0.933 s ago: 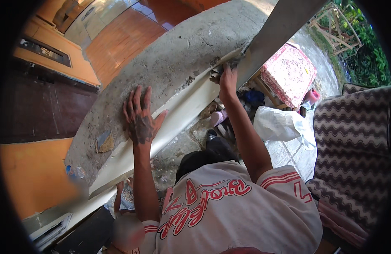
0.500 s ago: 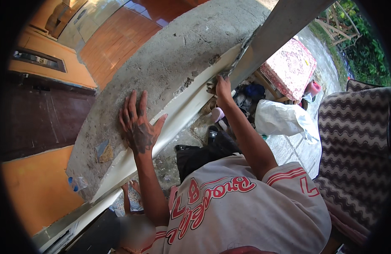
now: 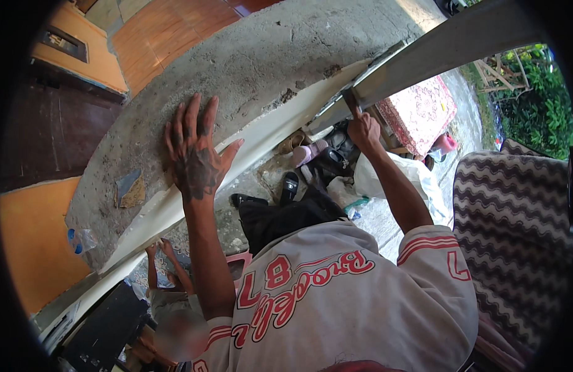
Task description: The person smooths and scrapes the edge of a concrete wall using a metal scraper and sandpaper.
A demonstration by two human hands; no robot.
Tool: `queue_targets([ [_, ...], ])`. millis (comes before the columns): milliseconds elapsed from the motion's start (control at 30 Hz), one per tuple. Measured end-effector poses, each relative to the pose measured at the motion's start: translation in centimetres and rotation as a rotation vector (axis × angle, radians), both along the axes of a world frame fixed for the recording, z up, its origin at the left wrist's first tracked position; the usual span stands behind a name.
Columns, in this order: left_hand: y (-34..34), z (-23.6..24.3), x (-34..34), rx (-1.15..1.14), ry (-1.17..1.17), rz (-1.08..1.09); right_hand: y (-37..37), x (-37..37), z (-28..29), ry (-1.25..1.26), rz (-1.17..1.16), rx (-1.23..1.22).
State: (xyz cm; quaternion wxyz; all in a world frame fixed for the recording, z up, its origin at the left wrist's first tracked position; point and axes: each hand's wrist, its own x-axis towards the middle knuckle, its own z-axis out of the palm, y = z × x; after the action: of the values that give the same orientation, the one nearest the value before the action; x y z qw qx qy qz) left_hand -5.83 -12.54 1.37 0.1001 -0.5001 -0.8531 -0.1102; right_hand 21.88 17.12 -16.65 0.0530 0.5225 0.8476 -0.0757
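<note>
the left hand [image 3: 198,158] lies flat on the rough concrete top [image 3: 255,80] of the low wall, its fingers spread apart and holding nothing. the right hand [image 3: 366,131] is closed around a flat dark tool [image 3: 350,101], which is just beside the place where the wall meets the grey post [image 3: 441,53]; if its tip touches the post, i cannot tell.

as i judge, the first danger is a slip: only a narrow piece of the tool stands out from the fist, so a strong push could make it jump off the edge and bring the knuckles against the post. the left palm carries some weight, perhaps, and loose grit under it could let it slide toward the pale front face [image 3: 274,127]. a broken flat piece [image 3: 130,188] lies near this hand, and a careless sweep could knock it over the side. crumbs from the joint could also drop among the shoes [image 3: 308,154] below. another person's arms [image 3: 176,266] reach up to the wall farther left, so a falling bit there could hit them.
</note>
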Motion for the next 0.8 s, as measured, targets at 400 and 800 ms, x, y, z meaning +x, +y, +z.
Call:
queue_targets([
  [400,-0.2,-0.3,0.1,-0.058,-0.059,0.064,0.3,1.9,3.4,-0.026,0.218,0.097],
  [800,-0.1,-0.1,-0.1,-0.046,-0.053,0.067,2.4,1.2,1.7,-0.081,0.288,-0.061],
])
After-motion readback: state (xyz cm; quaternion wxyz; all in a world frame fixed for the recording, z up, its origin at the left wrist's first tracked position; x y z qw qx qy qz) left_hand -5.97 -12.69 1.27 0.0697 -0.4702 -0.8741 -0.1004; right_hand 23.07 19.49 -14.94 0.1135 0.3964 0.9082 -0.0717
